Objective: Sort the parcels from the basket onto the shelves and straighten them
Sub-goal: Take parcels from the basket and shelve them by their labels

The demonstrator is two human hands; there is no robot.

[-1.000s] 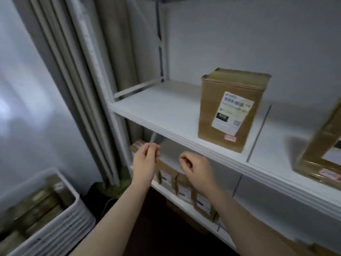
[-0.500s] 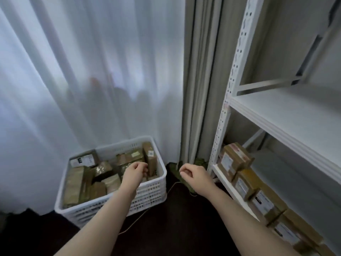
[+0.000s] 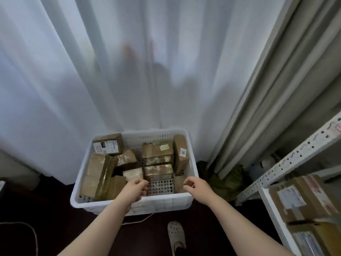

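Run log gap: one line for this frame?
left hand: over basket, empty | right hand: over basket rim, empty | parcels: in basket

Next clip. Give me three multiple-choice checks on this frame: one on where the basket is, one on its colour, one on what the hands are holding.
1. Where does the basket stand?
A) on a shelf
B) on the dark floor in front of the sheer curtain
C) on a table

2. What colour is the basket?
A) white
B) blue
C) black

3. What do the left hand and right hand hold?
A) one parcel each
B) one parcel between them
C) nothing

Answers:
1 B: its base sits on the dark floor, with the sheer curtain behind it.
2 A: its rim and walls are white.
3 C: both hands hover loosely curled over the near rim, with nothing in their fingers.
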